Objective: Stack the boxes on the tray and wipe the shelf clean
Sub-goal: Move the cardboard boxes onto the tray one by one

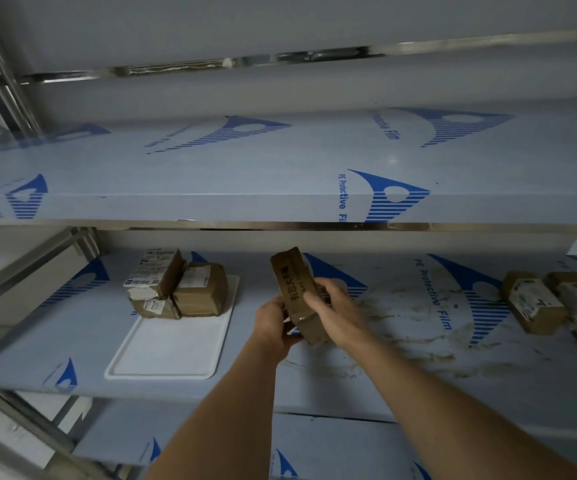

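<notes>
Holding a brown cardboard box [295, 292] above the middle shelf [401, 362], both hands grip it between them; the left hand [275, 327] curls round its lower left side, and the right hand [334, 311] wraps its fingers over the right edge; dark handwriting runs down the box's face, too blurred to read. To the left lies a white tray [173, 348], flat on the shelf; at its far end sits a stack of boxes [176, 289], brown, with white shipping labels whose print is too small to make out. At the shelf's right end lie more brown boxes [553, 306] with white labels, well apart from the tray. Between them, brownish smears [418, 337] mark the shelf surface. Blue logos and the words "PE Protective Film" are printed on the film covering this shelf and the upper shelf [245, 174].
</notes>
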